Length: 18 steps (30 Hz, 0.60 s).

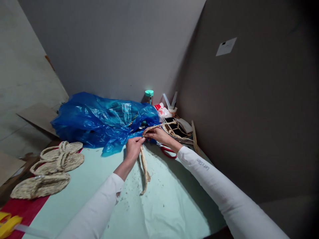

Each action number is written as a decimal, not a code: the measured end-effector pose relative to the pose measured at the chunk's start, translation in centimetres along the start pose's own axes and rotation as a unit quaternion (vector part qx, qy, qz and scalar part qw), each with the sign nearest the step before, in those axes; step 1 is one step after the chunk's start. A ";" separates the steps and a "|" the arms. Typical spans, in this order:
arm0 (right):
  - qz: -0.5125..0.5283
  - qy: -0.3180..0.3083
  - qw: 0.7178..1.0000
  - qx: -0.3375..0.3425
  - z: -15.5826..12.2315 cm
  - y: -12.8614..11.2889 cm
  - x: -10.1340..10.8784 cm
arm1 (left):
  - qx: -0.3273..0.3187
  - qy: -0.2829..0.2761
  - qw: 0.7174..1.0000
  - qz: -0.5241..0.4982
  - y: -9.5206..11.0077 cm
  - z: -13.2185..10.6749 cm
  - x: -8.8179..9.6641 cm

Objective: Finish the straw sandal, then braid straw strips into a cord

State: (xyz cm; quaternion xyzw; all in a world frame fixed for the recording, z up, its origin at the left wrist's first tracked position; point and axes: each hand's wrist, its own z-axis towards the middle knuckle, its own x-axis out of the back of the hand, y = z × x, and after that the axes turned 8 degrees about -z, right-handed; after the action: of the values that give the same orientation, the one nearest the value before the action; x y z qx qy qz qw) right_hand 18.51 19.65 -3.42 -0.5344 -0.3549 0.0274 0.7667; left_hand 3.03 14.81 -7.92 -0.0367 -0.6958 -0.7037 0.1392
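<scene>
Near the middle of the table, my left hand [133,148] pinches a pale dried-fibre strip [144,166], whose loose ends hang down toward me. Just to the right and slightly higher, my right hand [157,134] is closed on the same strip, its fingertips almost meeting those of the left. A part of the strip runs over the right hand toward the back right. The exact grip at the fingertips is too small to make out. Red-handled scissors [168,152] lie beneath my right wrist, partly hidden.
A large blue plastic bag [99,119] fills the back left. Woven straw sandals [59,161] lie at the left edge. A jar with a turquoise lid [149,93], a phone [169,120] and more fibre strips [194,137] sit at the back right, against the grey walls.
</scene>
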 end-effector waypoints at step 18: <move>-0.169 0.124 0.967 -0.142 1.2 -1.4 -2.2 | -0.066 0.085 0.994 0.011 1.4 -1.2 -0.5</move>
State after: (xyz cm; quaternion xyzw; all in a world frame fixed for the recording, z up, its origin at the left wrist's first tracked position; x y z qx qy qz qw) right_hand 15.69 19.04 -3.18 -0.5689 -0.3428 -0.2197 0.7145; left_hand 4.00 13.68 -6.68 0.0064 -0.6333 -0.7467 0.2034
